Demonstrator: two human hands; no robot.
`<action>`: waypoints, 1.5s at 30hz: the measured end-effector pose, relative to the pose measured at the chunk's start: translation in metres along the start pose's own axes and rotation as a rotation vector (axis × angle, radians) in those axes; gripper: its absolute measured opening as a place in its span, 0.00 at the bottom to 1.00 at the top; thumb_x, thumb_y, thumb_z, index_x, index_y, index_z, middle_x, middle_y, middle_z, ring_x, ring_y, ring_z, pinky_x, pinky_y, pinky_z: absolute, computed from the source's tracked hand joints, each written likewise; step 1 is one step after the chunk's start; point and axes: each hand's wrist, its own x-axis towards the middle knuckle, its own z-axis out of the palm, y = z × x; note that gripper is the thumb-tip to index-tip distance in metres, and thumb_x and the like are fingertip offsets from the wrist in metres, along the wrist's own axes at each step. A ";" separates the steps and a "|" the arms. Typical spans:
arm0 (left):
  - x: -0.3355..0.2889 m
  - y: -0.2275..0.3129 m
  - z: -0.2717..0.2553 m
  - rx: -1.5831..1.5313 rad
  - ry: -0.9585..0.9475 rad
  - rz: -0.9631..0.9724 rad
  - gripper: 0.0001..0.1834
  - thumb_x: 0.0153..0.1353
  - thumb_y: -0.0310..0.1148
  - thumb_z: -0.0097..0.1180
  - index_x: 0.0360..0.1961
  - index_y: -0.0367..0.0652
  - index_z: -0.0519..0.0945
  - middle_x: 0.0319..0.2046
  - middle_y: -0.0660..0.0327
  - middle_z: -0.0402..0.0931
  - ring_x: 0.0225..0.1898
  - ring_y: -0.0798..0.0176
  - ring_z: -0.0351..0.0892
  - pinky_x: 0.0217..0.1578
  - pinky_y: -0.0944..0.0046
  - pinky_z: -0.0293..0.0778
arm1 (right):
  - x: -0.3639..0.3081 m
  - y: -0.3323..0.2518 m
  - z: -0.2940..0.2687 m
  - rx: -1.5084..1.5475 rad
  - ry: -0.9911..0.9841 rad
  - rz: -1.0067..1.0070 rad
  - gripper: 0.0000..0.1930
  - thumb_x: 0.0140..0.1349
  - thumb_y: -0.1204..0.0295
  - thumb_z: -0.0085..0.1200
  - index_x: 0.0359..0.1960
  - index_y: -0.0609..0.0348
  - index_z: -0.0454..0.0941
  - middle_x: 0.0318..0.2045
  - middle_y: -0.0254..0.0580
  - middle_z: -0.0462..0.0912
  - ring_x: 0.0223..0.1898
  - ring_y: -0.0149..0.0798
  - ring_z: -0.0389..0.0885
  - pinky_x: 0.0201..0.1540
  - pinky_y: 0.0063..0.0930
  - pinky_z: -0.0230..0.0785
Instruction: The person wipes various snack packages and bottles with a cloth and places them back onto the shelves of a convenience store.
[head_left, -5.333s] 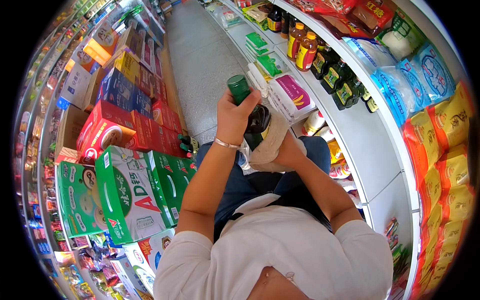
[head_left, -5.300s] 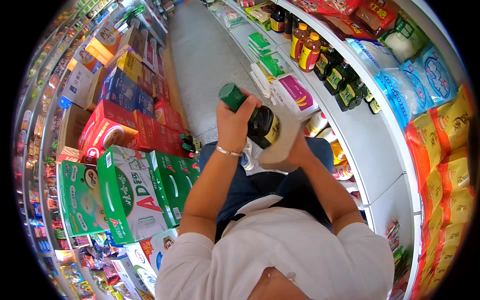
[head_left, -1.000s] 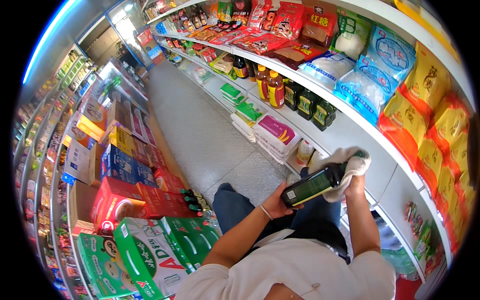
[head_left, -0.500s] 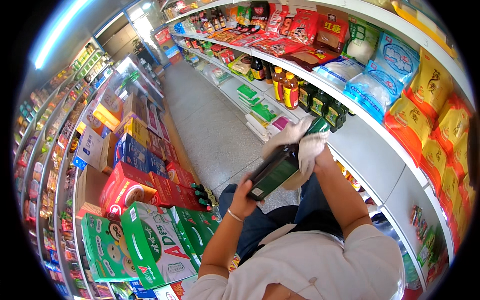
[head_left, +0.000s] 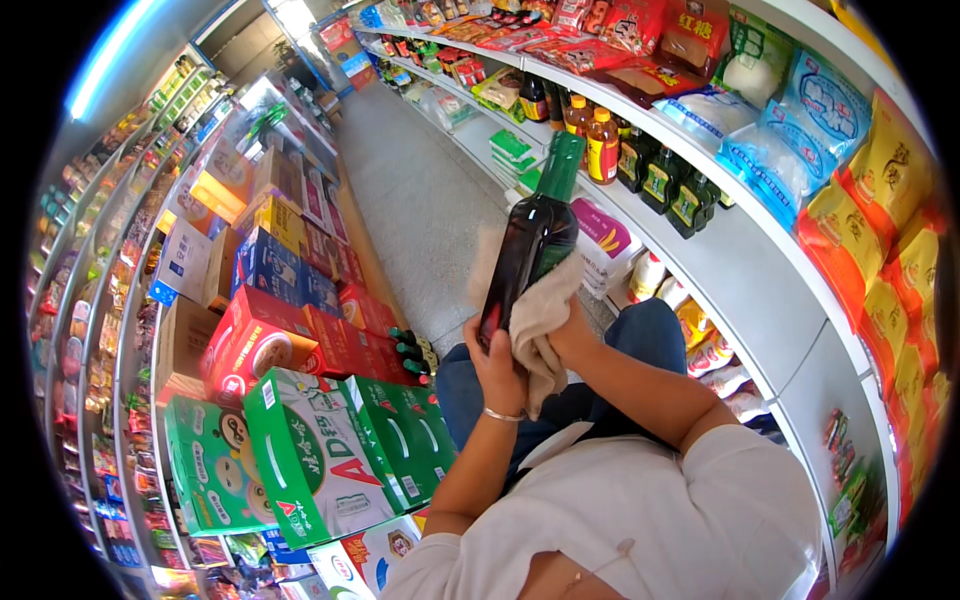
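Note:
A dark glass bottle (head_left: 515, 250) with a green-wrapped neck tilts up and away in front of me. My left hand (head_left: 497, 372) is closed around its lower end. A beige cloth (head_left: 543, 320) lies against the right side of the bottle, and part of it hangs down below. My right hand (head_left: 577, 338) presses the cloth onto the glass, its fingers partly covered by the fabric. Similar dark green bottles (head_left: 660, 182) stand on the shelf at the right, beside brown bottles with yellow caps (head_left: 602, 145).
White shelving (head_left: 760, 295) curves along my right, with bagged goods (head_left: 880, 200) on its upper level. Stacked cartons (head_left: 320, 455) line the left, with several small dark bottles (head_left: 415, 350) beside them. A grey tiled aisle (head_left: 385, 200) runs between. My knees are close below the bottle.
The bottle has swung more upright, its neck now uncovered. The cloth in my right hand has slid from the neck down to the bottle's body. My left hand still grips the base.

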 end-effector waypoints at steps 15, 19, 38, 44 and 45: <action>0.046 0.049 0.012 0.467 -0.132 0.341 0.21 0.58 0.40 0.49 0.45 0.33 0.71 0.37 0.54 0.76 0.40 0.62 0.74 0.42 0.64 0.68 | 0.036 0.003 -0.056 0.378 -0.296 0.173 0.40 0.38 0.63 0.65 0.56 0.58 0.58 0.50 0.53 0.68 0.53 0.47 0.67 0.54 0.34 0.58; 0.067 0.077 0.039 0.288 -0.310 0.051 0.10 0.55 0.30 0.53 0.35 0.36 0.71 0.27 0.55 0.74 0.33 0.63 0.74 0.37 0.65 0.69 | 0.039 -0.031 -0.055 0.462 -0.525 0.261 0.37 0.38 0.65 0.63 0.53 0.58 0.62 0.40 0.51 0.76 0.47 0.47 0.73 0.50 0.32 0.63; 0.052 0.028 0.019 0.328 -0.036 0.458 0.10 0.46 0.18 0.57 0.28 0.38 0.69 0.26 0.59 0.74 0.28 0.69 0.72 0.32 0.70 0.70 | -0.025 0.061 -0.022 0.864 -0.295 1.210 0.17 0.63 0.59 0.40 0.48 0.54 0.69 0.41 0.39 0.75 0.41 0.35 0.73 0.45 0.29 0.67; 0.066 0.012 0.016 0.919 -0.228 0.584 0.12 0.36 0.27 0.64 0.24 0.44 0.74 0.23 0.58 0.73 0.27 0.56 0.72 0.31 0.62 0.67 | 0.002 0.065 -0.059 0.122 -0.223 0.374 0.16 0.52 0.71 0.50 0.43 0.61 0.72 0.41 0.46 0.77 0.42 0.44 0.75 0.44 0.31 0.66; 0.068 0.004 0.017 1.021 -0.305 0.647 0.13 0.34 0.28 0.64 0.24 0.44 0.74 0.23 0.58 0.73 0.27 0.54 0.72 0.30 0.60 0.67 | 0.012 0.054 -0.060 0.056 -0.321 0.314 0.17 0.49 0.72 0.52 0.43 0.61 0.72 0.41 0.46 0.77 0.43 0.45 0.75 0.45 0.32 0.66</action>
